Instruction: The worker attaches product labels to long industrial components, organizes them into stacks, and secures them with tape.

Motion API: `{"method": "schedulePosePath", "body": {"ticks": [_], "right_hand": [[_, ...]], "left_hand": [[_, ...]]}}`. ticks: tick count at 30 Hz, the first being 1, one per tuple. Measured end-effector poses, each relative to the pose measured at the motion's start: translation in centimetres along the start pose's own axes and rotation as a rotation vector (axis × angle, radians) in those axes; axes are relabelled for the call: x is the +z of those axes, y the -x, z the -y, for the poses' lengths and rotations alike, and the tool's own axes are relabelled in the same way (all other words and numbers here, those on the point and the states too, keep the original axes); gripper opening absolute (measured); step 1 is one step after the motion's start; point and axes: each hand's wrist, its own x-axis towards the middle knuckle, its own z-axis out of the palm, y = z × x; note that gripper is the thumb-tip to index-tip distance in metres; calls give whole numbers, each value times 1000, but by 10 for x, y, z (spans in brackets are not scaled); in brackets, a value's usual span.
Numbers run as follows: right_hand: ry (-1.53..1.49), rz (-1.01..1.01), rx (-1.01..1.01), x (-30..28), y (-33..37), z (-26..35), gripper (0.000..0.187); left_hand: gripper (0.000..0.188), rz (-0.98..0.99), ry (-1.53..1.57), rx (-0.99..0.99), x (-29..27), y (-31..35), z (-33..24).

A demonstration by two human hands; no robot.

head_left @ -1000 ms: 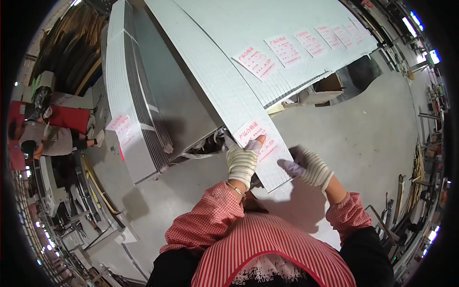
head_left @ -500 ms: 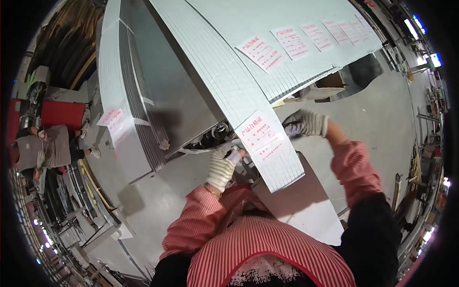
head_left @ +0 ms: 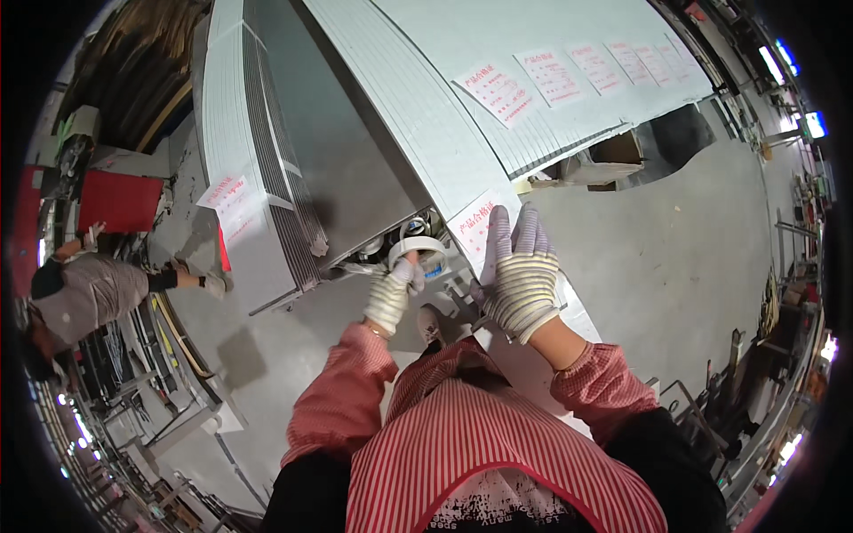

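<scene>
A striped work glove covers my left hand [head_left: 394, 291], which is closed on the rim of a white tape roll [head_left: 429, 244] beside the left edge of a narrow stack of pale panels. My right hand [head_left: 522, 282], gloved too, lies flat with fingers stretched over the near end of that narrow panel stack [head_left: 426, 133]. Under and beside its fingertips is a white paper label [head_left: 471, 226] with red print; the hand hides its lower part.
To the right lies a wide panel stack [head_left: 542, 133] with several labels. Another strapped stack [head_left: 229, 115] stands left, a label on its end. A cardboard box [head_left: 613, 160] sits beneath the wide stack. A co-worker [head_left: 93, 289] is at the far left.
My right hand has come in from the right and now lies flat over the label. My left hand has shifted slightly left and down, and the tape roll now shows in it.
</scene>
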Motion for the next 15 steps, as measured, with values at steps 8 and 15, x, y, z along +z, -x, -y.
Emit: {"method": "schedulePosePath", "body": {"ticks": [8, 15], "right_hand": [[-1186, 113, -93, -66, -7, -41, 78], [-178, 155, -393, -63, -56, -109, 24]], "left_hand": [[42, -463, -1777, -426, 147, -139, -8], [74, -570, -1680, -190, 168, -145, -18]]}}
